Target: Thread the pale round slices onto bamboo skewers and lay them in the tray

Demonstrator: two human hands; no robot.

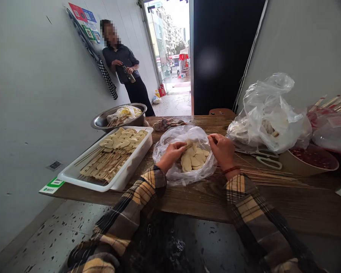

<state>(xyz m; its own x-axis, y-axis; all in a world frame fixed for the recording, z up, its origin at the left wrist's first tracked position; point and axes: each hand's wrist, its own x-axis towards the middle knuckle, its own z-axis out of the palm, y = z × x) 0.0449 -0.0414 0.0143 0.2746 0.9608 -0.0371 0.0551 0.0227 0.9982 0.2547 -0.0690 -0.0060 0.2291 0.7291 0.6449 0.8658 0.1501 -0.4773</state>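
A clear plastic bag (170,176) lies open on the table in front of me, with a heap of pale oval food slices (193,159) in it. Over the heap's far left side, my left hand (172,152) pinches one pale slice (190,145) between thumb and fingers. My right hand (222,149) is closed in a pinch at the bag's right rim; what its fingertips hold is too small to make out. On the left stands a white plastic tray (122,182) with many similar slices threaded on thin wooden sticks.
Loose bamboo skewers (261,172) and green-handled scissors (268,161) lie right of my right hand. Beyond are a tub of red contents (309,158) and a bulky plastic bag (272,113). A metal basin (98,122) and a cloth (167,124) sit behind. A person (125,64) leans on the wall.
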